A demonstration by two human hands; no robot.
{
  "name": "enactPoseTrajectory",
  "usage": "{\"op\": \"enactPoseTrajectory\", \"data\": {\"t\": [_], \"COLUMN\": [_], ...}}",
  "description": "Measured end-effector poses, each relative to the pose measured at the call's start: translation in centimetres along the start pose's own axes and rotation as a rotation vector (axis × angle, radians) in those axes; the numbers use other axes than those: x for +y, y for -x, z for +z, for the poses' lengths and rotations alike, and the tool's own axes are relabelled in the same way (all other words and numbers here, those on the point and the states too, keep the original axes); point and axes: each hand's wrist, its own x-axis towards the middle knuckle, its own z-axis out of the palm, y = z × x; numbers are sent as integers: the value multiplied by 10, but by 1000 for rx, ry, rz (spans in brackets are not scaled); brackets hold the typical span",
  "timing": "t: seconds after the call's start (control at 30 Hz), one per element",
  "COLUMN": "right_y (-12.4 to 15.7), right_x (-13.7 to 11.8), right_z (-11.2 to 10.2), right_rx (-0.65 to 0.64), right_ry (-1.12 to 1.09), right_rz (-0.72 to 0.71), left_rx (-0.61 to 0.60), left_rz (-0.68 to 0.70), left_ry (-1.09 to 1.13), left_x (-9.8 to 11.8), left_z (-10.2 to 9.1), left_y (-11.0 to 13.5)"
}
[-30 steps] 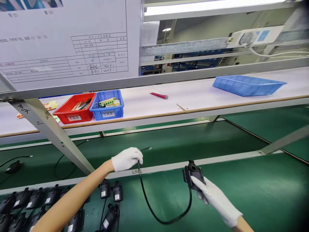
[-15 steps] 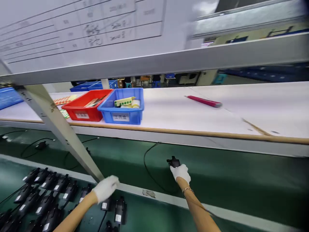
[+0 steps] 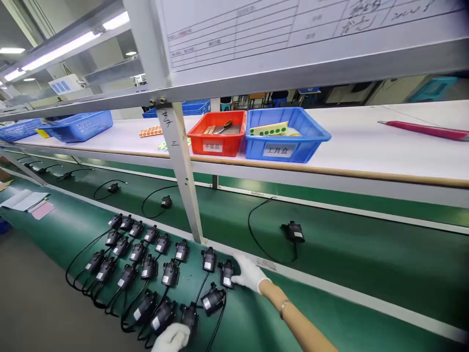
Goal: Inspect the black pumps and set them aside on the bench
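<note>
The right hand (image 3: 249,276), fingers loosely spread, touches a black pump (image 3: 227,273) on the green bench (image 3: 330,254). The left hand (image 3: 172,337) is at the picture's bottom edge, and I cannot tell its grip. The red bin (image 3: 218,142) holds tools (image 3: 223,128); the blue bin (image 3: 289,146) holds a sticker sheet (image 3: 269,129).

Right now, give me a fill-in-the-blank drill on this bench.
1. The left hand and the right hand both wear ___ gloves.
2. The right hand's fingers touch a black unit lying on the ___ work surface.
3. The red bin stands beside a neighbouring bin whose colour is ___.
Missing words: white; green; blue.
</note>
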Motion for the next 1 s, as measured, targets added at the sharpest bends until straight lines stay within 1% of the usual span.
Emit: {"op": "enactPoseTrajectory", "data": {"t": [0.03, 0.07, 0.1, 0.13, 0.2, 0.3, 0.4, 0.47, 0.53, 0.6, 0.63, 0.67, 0.73, 0.8, 0.83, 0.87, 0.93, 1.0], "right_y": [5, 9, 11, 12, 13, 16, 32, 50, 73, 99, 113, 127, 155, 181, 194, 205, 226, 244], "right_x": [-16, -28, -38, -44, -50, -52, -51, -50, -49, -54, -61, -70, -99, -140, -162, -184, -225, -254], "right_z": [20, 36, 47, 54, 58, 49, 35, 22, 3, -19, -31, -43, -66, -89, -100, -111, -130, -146], "right_rx": [-37, -61, -74, -78, -67, -21, 57, 118, 190, 265, 294, 315, 335, 325, 298, 290, 338, 370], "right_ry": [4, 10, 19, 29, 49, 69, 70, 62, 45, 15, -4, -22, -52, -65, -64, -45, 19, 75], "right_rz": [-39, -60, -67, -62, -33, 39, 150, 233, 278, 245, 201, 147, 26, -108, -215, -291, -408, -477], "left_rx": [-22, -43, -59, -67, -61, -14, 16, 21, 13, -17, -42, -77, -178, -332, -428, -531, -738, -895], "left_rz": [0, 7, 21, 37, 59, 71, 75, 72, 79, 100, 118, 142, 201, 247, 258, 257, 218, 159], "left_ry": [-34, -57, -69, -73, -74, -77, -68, -43, 4, 79, 128, 183, 300, 411, 451, 498, 635, 804], "left_x": [-4, -8, -14, -20, -33, -50, -59, -60, -53, -33, -18, 0, 45, 93, 115, 136, 168, 189], "left_z": [5, 9, 13, 16, 21, 25, 27, 27, 26, 26, 27, 28, 35, 43, 47, 50, 51, 47], "left_y": [2, 3, 4, 4, 1, -6, -10, -11, -11, -13, -15, -17, -21, -21, -18, -13, 2, 20]}}
